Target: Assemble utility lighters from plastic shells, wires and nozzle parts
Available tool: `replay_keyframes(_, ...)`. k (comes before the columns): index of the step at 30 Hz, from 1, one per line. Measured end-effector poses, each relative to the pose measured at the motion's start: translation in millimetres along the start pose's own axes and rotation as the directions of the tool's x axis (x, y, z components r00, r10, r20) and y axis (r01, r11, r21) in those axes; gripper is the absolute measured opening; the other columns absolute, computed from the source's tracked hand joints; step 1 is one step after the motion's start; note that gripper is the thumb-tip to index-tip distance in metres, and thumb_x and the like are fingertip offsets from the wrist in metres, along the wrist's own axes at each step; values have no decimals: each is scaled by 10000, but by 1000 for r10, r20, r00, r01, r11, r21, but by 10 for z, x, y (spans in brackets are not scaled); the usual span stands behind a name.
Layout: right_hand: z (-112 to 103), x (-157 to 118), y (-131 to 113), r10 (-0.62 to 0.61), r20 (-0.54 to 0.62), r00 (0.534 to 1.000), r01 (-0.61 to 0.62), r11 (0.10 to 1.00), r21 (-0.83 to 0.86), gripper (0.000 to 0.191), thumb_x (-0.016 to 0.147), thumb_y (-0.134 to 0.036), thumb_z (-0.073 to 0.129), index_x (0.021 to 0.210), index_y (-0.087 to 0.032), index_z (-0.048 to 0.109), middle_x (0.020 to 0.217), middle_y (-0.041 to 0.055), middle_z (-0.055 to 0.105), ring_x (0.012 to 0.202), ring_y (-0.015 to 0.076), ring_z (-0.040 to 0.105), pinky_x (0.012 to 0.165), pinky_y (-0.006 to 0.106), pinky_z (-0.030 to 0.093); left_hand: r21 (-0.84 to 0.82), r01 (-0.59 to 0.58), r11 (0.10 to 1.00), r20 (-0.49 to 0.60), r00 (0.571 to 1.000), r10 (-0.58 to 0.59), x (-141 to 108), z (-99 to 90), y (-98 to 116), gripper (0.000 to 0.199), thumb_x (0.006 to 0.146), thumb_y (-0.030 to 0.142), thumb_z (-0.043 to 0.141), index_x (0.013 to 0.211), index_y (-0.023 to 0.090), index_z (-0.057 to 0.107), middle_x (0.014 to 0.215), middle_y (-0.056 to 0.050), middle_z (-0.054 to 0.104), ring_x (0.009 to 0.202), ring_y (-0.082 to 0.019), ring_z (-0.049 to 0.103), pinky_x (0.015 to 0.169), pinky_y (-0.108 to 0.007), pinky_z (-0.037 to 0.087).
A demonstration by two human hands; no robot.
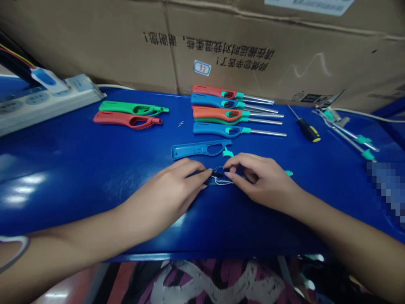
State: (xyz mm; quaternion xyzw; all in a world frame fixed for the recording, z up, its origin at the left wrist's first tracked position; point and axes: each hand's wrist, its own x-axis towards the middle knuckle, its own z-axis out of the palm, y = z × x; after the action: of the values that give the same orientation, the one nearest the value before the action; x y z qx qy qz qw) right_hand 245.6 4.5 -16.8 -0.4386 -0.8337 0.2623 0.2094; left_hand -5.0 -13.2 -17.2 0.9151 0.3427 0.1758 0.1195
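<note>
Centre frame, the left hand pinches a small black part beside white wires; the right hand curls close, its grip hard to tell. Just above, a blue lighter shell lies open on the tabletop.

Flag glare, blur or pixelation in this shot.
Head view, left: white glare on the blue table; head view, centre: black part and white wires look soft; head view, right edge: pixelated patch hides detail.

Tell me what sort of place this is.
Probably a small assembly workbench: long-necked lighters lie in a row on a blue tabletop, with a screwdriver beside them and an open blue casing half nearby.
</note>
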Motion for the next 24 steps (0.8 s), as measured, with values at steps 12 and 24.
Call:
replay_keyframes(12,-7,-55,-5,-69,86,994,77,992,-100,85,941,-223,650,989,-213,719,1013,14,714,906,146,674,750,259,478,-234,-69,970,-49,997,59,84,49,-43,286,990,172,570,1252,127,675,1115,-98,716,1044,-202,658,912,-353,580)
replay_keyframes(24,14,-119,-41,-252,160,954,294,700,-651,202,1001,-207,501,1057,-179,693,1026,41,731,591,142,575,500,339,273,-212,-103,972,-55,994,93,98,49,-65,288,985,187,583,1246,108,674,1150,-105,743,1066,-193,687,945,-328,580)
